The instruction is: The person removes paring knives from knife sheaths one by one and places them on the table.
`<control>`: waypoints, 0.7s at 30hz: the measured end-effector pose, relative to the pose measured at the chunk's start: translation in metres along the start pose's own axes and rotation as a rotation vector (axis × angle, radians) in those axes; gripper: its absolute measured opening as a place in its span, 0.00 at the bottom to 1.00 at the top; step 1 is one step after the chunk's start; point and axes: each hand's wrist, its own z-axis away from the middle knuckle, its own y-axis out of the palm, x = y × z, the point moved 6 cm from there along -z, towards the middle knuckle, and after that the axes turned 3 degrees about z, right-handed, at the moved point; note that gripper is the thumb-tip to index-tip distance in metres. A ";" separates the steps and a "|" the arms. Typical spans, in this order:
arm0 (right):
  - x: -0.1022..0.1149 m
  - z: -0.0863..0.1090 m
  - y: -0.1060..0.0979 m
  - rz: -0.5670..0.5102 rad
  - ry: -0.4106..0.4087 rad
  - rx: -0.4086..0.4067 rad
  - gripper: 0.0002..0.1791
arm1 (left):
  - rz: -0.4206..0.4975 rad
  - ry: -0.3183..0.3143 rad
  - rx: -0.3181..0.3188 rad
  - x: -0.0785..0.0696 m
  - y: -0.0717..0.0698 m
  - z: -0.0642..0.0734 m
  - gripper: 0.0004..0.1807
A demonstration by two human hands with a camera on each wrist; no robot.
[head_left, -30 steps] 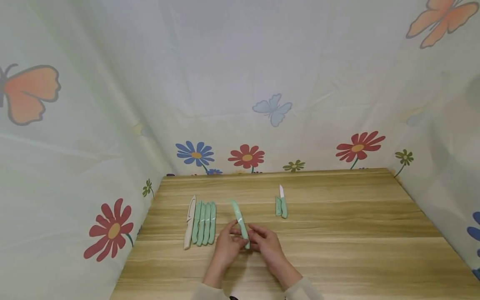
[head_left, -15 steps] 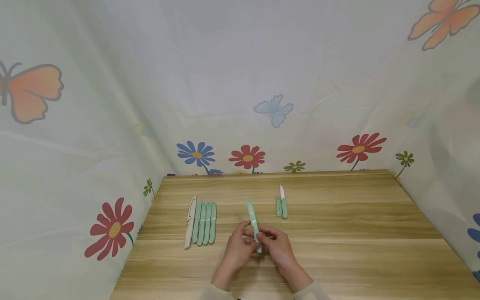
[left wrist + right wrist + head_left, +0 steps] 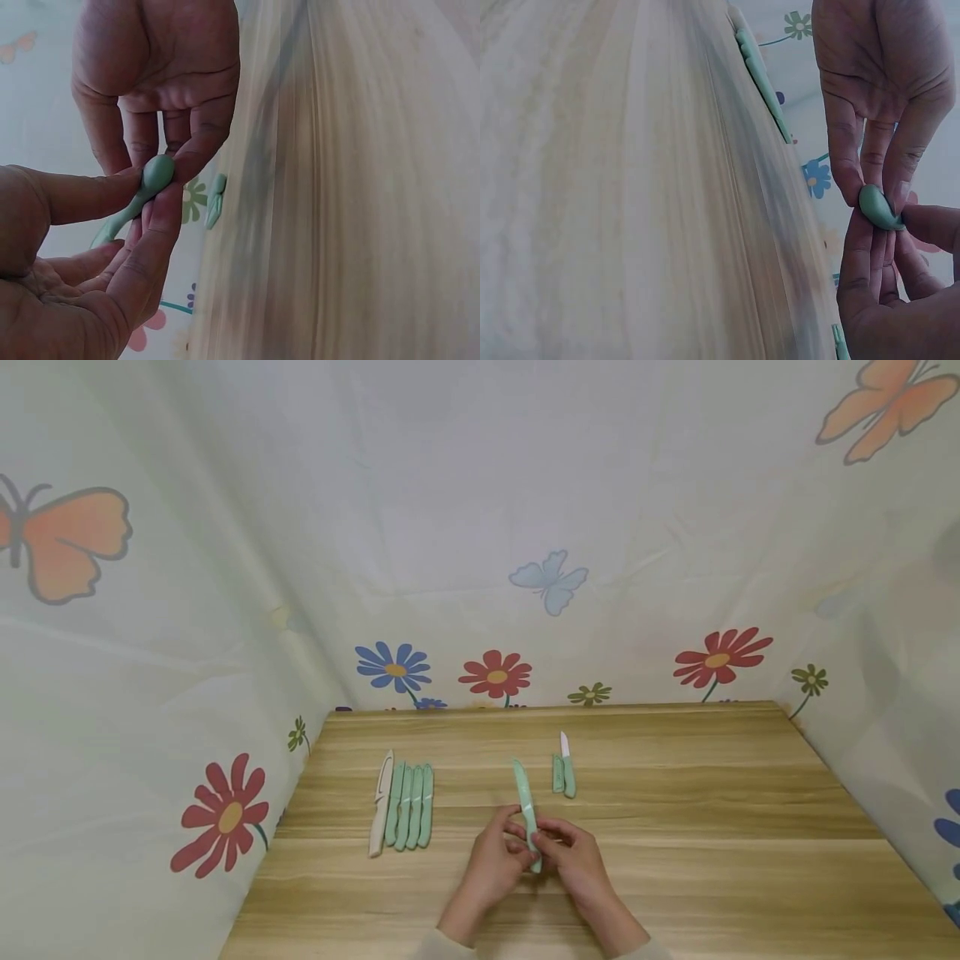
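Observation:
Both hands hold a mint-green knife above the table, its sheathed blade pointing away from me. My left hand pinches the handle from the left, thumb on one side and fingers beneath. From the other side, my right hand grips the same handle between thumb and fingers. In the left wrist view the rounded green handle end shows between the fingertips of both hands. Farther back lies a small knife with a bare pale blade, its green sheath beside it.
On the left of the wooden table lies a row of several green sheathed knives. A longer cream knife lies at the row's left end. Flower-print white curtain surrounds the table's back and sides.
Both hands have moved to the right together, carrying the green knife from near the row toward the small bare-bladed knife. The things on the table have stayed put.

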 end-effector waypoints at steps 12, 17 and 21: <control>-0.001 0.003 -0.007 0.006 0.003 -0.004 0.18 | -0.066 0.011 0.027 0.003 0.009 -0.002 0.38; -0.003 0.003 -0.008 -0.010 0.011 -0.006 0.17 | -0.091 0.021 0.033 0.003 0.010 -0.002 0.39; -0.005 0.004 -0.009 -0.018 0.016 -0.009 0.17 | -0.109 0.024 0.037 0.003 0.012 -0.002 0.40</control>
